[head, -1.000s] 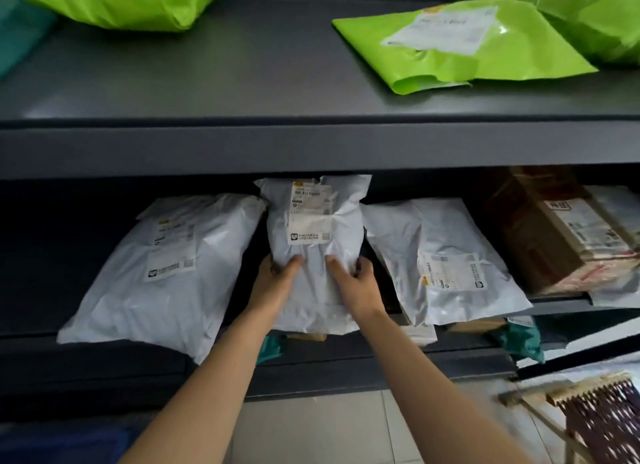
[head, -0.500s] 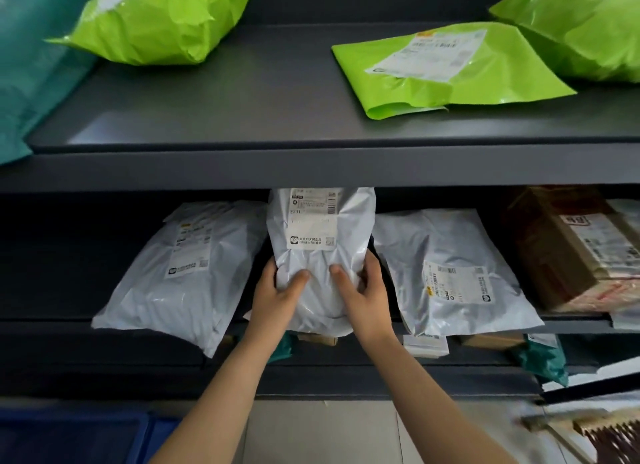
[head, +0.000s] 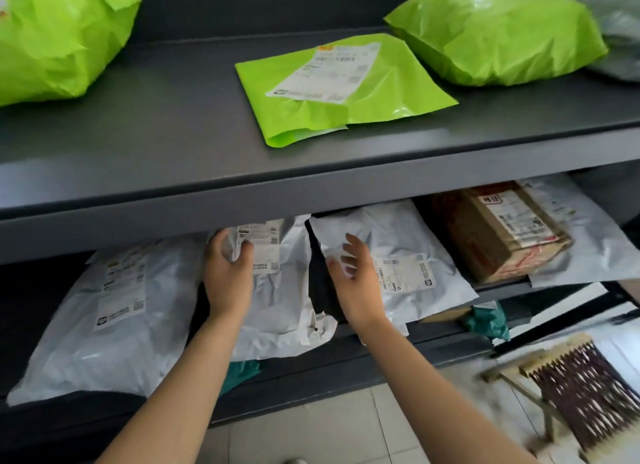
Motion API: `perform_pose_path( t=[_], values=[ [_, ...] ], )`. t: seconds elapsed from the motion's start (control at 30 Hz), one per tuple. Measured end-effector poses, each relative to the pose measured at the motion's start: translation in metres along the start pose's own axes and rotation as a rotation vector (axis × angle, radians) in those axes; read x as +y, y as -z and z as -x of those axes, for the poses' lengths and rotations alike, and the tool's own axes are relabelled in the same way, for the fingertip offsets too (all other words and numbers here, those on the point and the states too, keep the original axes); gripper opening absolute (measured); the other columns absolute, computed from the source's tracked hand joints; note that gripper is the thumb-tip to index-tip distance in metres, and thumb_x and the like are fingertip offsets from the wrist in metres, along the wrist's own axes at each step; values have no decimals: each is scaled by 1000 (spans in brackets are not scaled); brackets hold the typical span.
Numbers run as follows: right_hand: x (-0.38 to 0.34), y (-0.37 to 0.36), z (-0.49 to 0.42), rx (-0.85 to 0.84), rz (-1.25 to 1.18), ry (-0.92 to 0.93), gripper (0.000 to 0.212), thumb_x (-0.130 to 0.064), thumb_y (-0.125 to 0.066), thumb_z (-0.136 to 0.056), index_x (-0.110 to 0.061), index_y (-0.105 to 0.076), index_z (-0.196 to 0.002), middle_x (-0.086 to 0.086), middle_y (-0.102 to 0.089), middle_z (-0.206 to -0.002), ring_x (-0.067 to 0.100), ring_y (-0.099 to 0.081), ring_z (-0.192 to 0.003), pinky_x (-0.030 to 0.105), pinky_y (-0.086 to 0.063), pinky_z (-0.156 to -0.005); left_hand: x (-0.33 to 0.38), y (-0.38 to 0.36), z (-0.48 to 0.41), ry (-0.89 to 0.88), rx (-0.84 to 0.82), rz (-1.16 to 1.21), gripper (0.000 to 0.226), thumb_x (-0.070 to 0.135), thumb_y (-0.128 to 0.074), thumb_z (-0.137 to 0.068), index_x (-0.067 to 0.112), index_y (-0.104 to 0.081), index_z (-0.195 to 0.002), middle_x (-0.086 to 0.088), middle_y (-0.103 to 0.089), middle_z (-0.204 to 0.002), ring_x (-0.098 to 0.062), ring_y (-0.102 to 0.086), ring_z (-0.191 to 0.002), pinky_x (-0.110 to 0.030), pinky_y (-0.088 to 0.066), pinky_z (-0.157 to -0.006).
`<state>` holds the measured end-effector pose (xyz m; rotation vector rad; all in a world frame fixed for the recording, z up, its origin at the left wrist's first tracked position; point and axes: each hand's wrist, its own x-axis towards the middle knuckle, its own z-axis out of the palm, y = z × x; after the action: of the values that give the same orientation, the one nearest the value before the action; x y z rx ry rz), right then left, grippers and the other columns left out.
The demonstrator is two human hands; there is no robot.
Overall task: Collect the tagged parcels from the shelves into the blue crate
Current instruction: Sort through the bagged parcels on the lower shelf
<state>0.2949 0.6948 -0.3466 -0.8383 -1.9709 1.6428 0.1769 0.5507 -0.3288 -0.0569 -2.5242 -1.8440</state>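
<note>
slippage is the main hazard: left hand grips the parcel by its label on the lower shelf; right hand hovers, fingers spread, empty. slick film can slide free or snag the upper shelf.

A dark grey metal upper shelf spans the frame, sloping down towards the left, and its top carries a soft, pale sheen. Behind it, at top centre, stands a darker back panel. The lower shelf lies in shadow beneath. Pale floor tiles show at the bottom. In the lower right is a blurred folding stool with a woven brown seat.
</note>
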Motion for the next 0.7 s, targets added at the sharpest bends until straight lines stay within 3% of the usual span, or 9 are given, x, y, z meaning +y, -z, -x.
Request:
perform_pose_path(
  t=[0.07, 0.13, 0.27, 0.3, 0.43, 0.53, 0.63, 0.7],
  values=[
    [1, 21, -7, 108, -6, 5, 46, -24, -61, -96, -25, -44, -138, -4, -54, -131, 14, -55, -115, 20, -47, -93, 17, -19, 0, -74, -28, 6, 37, 17, -58, -91, 11, -56, -128, 2, -58, -126, -16, -54, -116, -18, -37, -94],
    [1, 46, -12, 215, 21, -7, 44, -25, -61, -96, -23, -45, -136, -1, -55, -131, 17, -56, -114, 32, -50, -96, 29, -39, 3, -116, -108, 35, 37, 21, -57, -89, 9, -58, -125, -2, -61, -129, -17, -55, -119, -23, -38, -99],
    [0, 92, -18, 359, 44, 8, 39, -26, -61, -95, -24, -47, -131, -1, -55, -127, 17, -59, -108, 29, -49, -87, 38, -84, 16, -101, -294, 174, 18, 28, -57, -85, 28, -58, -103, 8, -61, -110, -6, -56, -101, -24, -40, -91],
    [2, 102, -20, 369, 46, 0, 38, -26, -61, -95, -24, -47, -131, -1, -55, -127, 17, -58, -109, 30, -49, -89, 38, -93, 21, -103, -325, 158, 18, 30, -56, -86, 29, -59, -104, 7, -61, -108, -6, -55, -99, -26, -38, -91],
    [19, 132, -26, 385, 61, -75, 38, -28, -61, -95, -25, -48, -131, -3, -54, -129, 16, -53, -116, 34, -46, -97, 25, -128, 39, 1, -420, 99, 31, 20, -55, -96, 21, -56, -127, 4, -55, -130, -14, -51, -123, -26, -37, -99],
    [40, 153, -34, 370, 109, -129, 44, -32, -61, -95, -22, -48, -136, -2, -53, -135, 13, -50, -118, 28, -38, -96, 13, -145, 50, 62, -428, 16, 34, 30, -54, -96, 26, -54, -129, 4, -53, -138, -15, -49, -128, -34, -39, -106],
    [62, 173, -43, 307, 117, -209, 47, -32, -61, -94, -20, -47, -137, 2, -52, -136, 15, -50, -118, 28, -37, -95, 3, -156, 59, 103, -365, -82, 38, 27, -51, -98, 17, -54, -134, 3, -53, -139, -17, -49, -128, -26, -37, -101],
    [73, 186, -49, 249, 126, -254, 47, -32, -61, -95, -19, -48, -138, 5, -52, -138, 23, -51, -124, 30, -38, -98, -2, -166, 65, 129, -328, -102, 35, 23, -51, -97, 12, -58, -129, -3, -56, -136, -22, -52, -125, -32, -41, -100]
  ],
)
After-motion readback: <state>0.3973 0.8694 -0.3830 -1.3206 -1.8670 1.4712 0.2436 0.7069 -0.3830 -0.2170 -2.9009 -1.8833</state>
